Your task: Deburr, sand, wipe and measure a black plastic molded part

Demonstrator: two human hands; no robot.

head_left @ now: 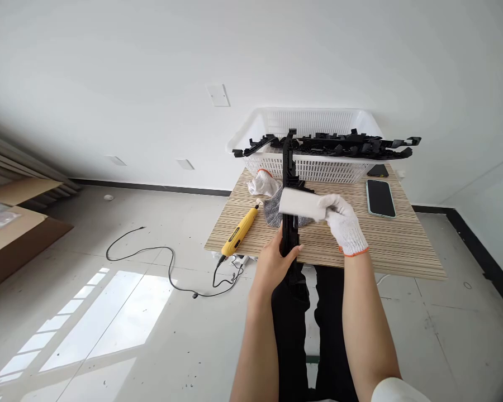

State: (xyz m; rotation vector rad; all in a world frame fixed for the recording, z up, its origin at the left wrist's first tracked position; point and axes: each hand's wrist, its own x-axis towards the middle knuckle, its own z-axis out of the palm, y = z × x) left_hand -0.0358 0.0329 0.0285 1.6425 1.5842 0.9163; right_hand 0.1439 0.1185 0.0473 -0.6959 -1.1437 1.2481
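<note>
My left hand [274,259], bare, is closed round the lower part of a long black plastic part [288,167], near the table's front edge. The part stretches away from me toward the basket. In a white knitted glove with an orange cuff, my right hand [341,220] grips one end of a white rectangular pad [302,204]. That pad lies across the middle of the black part and hides a stretch of it; whether they touch I cannot tell. Behind them a grey cloth [271,211] rests on the table, partly covered.
On the wood-grain table [394,245] lie a yellow corded hand tool [240,231], a white glove [263,183] and a phone [380,198]. A white basket [318,167] at the back carries several black plastic parts [343,145]. A black cable [171,265] trails over the floor.
</note>
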